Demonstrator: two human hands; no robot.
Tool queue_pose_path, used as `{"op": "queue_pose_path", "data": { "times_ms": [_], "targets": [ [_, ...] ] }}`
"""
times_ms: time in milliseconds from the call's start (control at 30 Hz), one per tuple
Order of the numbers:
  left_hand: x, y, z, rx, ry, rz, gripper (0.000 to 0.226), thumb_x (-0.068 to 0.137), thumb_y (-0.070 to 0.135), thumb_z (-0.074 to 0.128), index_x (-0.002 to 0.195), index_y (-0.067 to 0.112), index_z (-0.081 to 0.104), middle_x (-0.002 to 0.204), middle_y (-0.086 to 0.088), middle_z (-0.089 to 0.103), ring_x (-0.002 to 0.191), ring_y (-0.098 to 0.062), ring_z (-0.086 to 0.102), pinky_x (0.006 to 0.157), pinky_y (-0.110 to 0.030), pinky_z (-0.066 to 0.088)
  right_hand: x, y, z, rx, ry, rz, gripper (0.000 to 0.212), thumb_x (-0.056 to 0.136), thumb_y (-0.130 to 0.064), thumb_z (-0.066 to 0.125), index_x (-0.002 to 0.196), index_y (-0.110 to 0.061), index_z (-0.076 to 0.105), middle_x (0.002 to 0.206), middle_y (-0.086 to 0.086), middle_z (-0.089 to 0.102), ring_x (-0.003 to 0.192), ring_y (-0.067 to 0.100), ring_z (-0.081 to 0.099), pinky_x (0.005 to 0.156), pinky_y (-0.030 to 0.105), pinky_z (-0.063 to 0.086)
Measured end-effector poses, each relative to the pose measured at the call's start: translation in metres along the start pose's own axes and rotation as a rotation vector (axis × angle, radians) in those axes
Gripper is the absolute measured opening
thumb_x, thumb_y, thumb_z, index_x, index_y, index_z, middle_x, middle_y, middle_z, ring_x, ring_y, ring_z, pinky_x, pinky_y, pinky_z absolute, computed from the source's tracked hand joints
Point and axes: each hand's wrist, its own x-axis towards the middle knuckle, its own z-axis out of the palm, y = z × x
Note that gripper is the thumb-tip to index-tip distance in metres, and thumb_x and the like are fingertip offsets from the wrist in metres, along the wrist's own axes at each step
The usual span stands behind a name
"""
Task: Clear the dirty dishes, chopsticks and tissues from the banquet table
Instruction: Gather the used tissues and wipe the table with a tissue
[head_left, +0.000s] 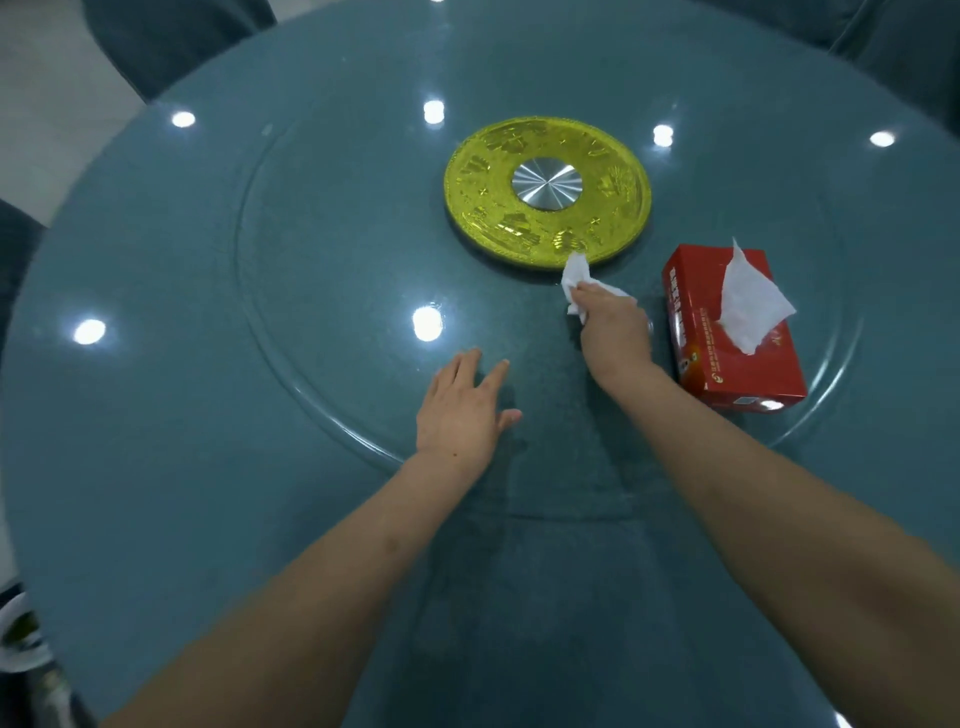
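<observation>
Head view, only view: right hand (613, 325), center-right of frame, pinches a crumpled white tissue (575, 278) between fingertips, tissue sticking out toward the lower edge of the gold disc (545, 195). Grip looks like a pickup of a used tissue off the glass turntable (291, 338), likely to carry it off as trash. Whether the tissue touches the glass I cannot tell. Left hand (460, 410), lower center, lies flat and relaxed, fingers spread on the turntable, holding nothing, probably steadying the rotating glass or bracing the lean forward. Red tissue box (737, 358) sits just right of the right hand on the turntable, a fresh sheet (748, 304) poking up from its slot; clean supply, so probably stays. Gold disc with metal hub (546, 184) marks the turntable center, upper center of frame. Blue banquet table (130, 467) shows no dishes or chopsticks in the visible part. White dishware (21, 639), partly cut off, at far lower left edge, seemingly off the table. Task looks near its end.
</observation>
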Motion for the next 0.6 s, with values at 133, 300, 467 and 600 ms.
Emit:
{"op": "queue_pose_path", "data": {
  "times_ms": [133, 300, 467, 600],
  "targets": [
    [0.003, -0.006, 0.003, -0.008, 0.025, 0.003, 0.073, 0.098, 0.052, 0.057, 0.156, 0.016, 0.031, 0.166, -0.007, 0.022, 0.153, -0.025, 0.018, 0.126, -0.035, 0.013, 0.032, -0.023, 0.007, -0.040, -0.044, -0.008, 0.052, 0.098, 0.005, 0.044, 0.145, -0.013, 0.057, 0.155, 0.006, 0.049, 0.144, 0.029, 0.042, 0.118, 0.038, 0.030],
    [0.004, -0.013, -0.001, -0.021, 0.025, 0.005, 0.077, 0.097, 0.052, 0.058, 0.155, 0.011, 0.029, 0.166, -0.005, 0.022, 0.154, -0.021, 0.018, 0.125, -0.031, 0.009, 0.000, -0.029, 0.028, 0.100, 0.066, -0.171, 0.048, 0.086, 0.014, 0.053, 0.125, -0.007, 0.073, 0.133, 0.012, 0.068, 0.123, 0.030, 0.065, 0.107, 0.028, 0.042],
    [0.004, -0.020, -0.005, -0.042, 0.020, -0.003, 0.082, 0.096, 0.051, 0.061, 0.158, 0.010, 0.026, 0.167, -0.004, 0.022, 0.154, -0.019, 0.017, 0.127, -0.031, 0.010, -0.064, -0.026, 0.034, 0.061, 0.053, -0.376, 0.049, 0.079, 0.014, 0.063, 0.117, -0.012, 0.077, 0.126, 0.005, 0.072, 0.111, 0.026, 0.071, 0.091, 0.047, 0.060],
    [0.005, -0.024, -0.006, -0.030, 0.018, 0.007, 0.080, 0.097, 0.051, 0.060, 0.157, 0.010, 0.027, 0.167, -0.004, 0.020, 0.155, -0.020, 0.017, 0.127, -0.032, 0.010, -0.070, -0.021, 0.030, 0.039, 0.021, -0.393, 0.053, 0.076, 0.018, 0.063, 0.119, -0.011, 0.076, 0.128, 0.005, 0.071, 0.115, 0.024, 0.070, 0.094, 0.044, 0.059]
  ]
}}
